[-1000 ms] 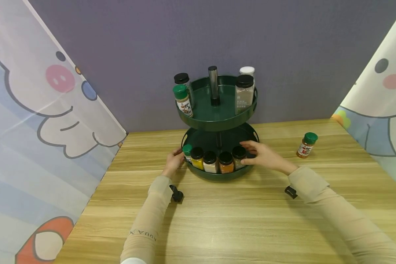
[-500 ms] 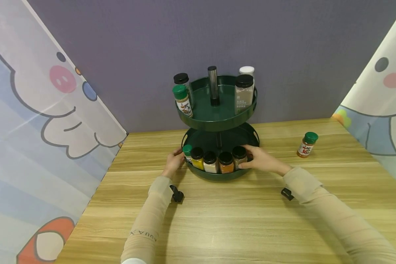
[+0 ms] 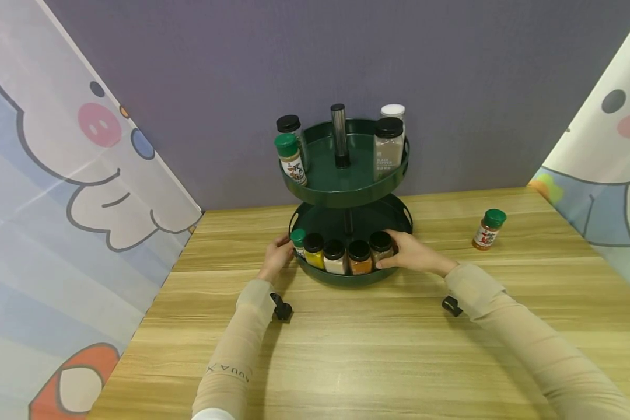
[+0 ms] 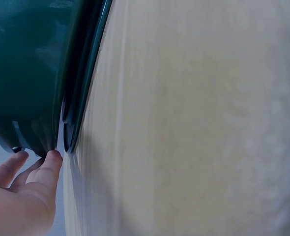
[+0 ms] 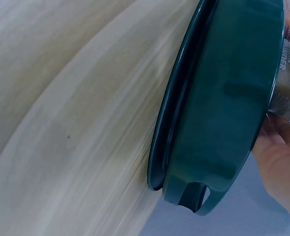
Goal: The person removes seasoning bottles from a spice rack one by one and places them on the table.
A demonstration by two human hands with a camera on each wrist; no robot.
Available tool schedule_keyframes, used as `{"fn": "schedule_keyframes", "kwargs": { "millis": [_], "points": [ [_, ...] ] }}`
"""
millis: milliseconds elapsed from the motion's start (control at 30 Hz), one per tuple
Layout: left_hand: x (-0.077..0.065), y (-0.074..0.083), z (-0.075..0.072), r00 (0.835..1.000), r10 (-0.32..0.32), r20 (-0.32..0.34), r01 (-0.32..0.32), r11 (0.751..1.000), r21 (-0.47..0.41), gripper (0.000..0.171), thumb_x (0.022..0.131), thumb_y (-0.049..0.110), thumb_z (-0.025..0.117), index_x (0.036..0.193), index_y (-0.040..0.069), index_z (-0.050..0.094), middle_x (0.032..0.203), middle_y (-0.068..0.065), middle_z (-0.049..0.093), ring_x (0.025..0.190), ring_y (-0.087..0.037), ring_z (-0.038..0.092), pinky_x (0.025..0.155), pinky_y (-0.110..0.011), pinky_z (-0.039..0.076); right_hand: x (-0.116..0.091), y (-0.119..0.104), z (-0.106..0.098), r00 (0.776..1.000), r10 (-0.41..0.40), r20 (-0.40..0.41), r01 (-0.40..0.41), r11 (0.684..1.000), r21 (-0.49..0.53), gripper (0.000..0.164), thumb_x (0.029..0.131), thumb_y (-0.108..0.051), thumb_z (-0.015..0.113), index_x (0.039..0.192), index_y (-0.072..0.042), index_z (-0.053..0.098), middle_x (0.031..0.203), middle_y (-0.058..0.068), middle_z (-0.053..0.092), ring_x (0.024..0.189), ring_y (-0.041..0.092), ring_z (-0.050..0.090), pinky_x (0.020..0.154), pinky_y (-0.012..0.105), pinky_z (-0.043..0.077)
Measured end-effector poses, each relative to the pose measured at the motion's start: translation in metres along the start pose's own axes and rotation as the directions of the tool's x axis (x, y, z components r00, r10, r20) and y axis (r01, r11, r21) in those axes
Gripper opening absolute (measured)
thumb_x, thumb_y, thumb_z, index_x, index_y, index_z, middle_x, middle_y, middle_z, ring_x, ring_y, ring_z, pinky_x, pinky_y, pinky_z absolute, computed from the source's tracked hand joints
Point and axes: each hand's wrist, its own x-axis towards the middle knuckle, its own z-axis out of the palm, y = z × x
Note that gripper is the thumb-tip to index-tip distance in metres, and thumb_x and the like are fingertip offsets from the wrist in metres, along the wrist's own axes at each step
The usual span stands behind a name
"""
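A dark green two-tier spice rack (image 3: 341,199) stands at the back of the wooden table. My right hand (image 3: 420,255) holds the rightmost black-lidded spice jar (image 3: 381,255) on the front of the lower tray (image 3: 341,280), thumb in front and fingers behind. Part of that jar's printed label shows in the right wrist view. My left hand (image 3: 276,257) grips the lower tray's left rim, fingertips at the handle cutout in the left wrist view. Beside the held jar, along the front rim, sit a jar with orange contents (image 3: 360,263), a pale one (image 3: 335,264), a yellow one (image 3: 314,258) and a green-capped bottle (image 3: 298,240).
On the upper tier stand a green-capped bottle (image 3: 291,163), a black-lidded jar behind it, a black pepper jar (image 3: 388,153) and a white-lidded one (image 3: 394,110). Another green-capped bottle (image 3: 488,232) is on the table at right. A grey wall (image 3: 241,87) closes off the back.
My right hand has moved left and closed its fingers and thumb around the rightmost jar. My left hand stays at the tray rim; the rack and jars look unmoved.
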Motion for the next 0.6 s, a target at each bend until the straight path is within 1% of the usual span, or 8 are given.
{"fn": "schedule_keyframes", "kwargs": {
  "millis": [233, 400, 600],
  "points": [
    [-0.0012, 0.0010, 0.0001, 1.000, -0.002, -0.005, 0.002, 1.000, -0.006, 0.048, 0.092, 0.013, 0.053, 0.135, -0.003, 0.040, 0.135, -0.020, 0.044, 0.119, -0.029, 0.048, 0.100, -0.038, 0.041, 0.0004, 0.0003, -0.0002, 1.000, 0.006, -0.002, -0.006, 1.000, 0.000, 0.071, 0.075, -0.031, 0.075, 0.131, -0.002, 0.043, 0.121, 0.014, 0.057, 0.108, 0.028, 0.055, 0.090, 0.044, 0.046],
    [-0.0008, 0.0003, -0.0010, 1.000, -0.004, 0.005, 0.004, 1.000, -0.005, 0.049, 0.093, 0.014, 0.052, 0.136, -0.003, 0.038, 0.136, -0.020, 0.043, 0.120, -0.030, 0.047, 0.100, -0.038, 0.041, 0.0006, 0.0000, -0.0002, 1.000, 0.004, -0.011, -0.004, 1.000, -0.001, 0.069, 0.075, -0.030, 0.076, 0.130, -0.002, 0.044, 0.120, 0.014, 0.057, 0.108, 0.028, 0.056, 0.090, 0.044, 0.046],
    [-0.0002, -0.0005, -0.0013, 1.000, -0.006, 0.010, 0.006, 1.000, -0.005, 0.049, 0.093, 0.013, 0.052, 0.137, -0.003, 0.038, 0.136, -0.020, 0.043, 0.120, -0.031, 0.047, 0.100, -0.039, 0.041, 0.0013, 0.0008, 0.0005, 0.999, -0.017, -0.034, 0.016, 0.999, -0.034, 0.065, 0.075, -0.029, 0.076, 0.127, -0.001, 0.047, 0.116, 0.014, 0.059, 0.104, 0.027, 0.057, 0.088, 0.043, 0.047]
  ]
}}
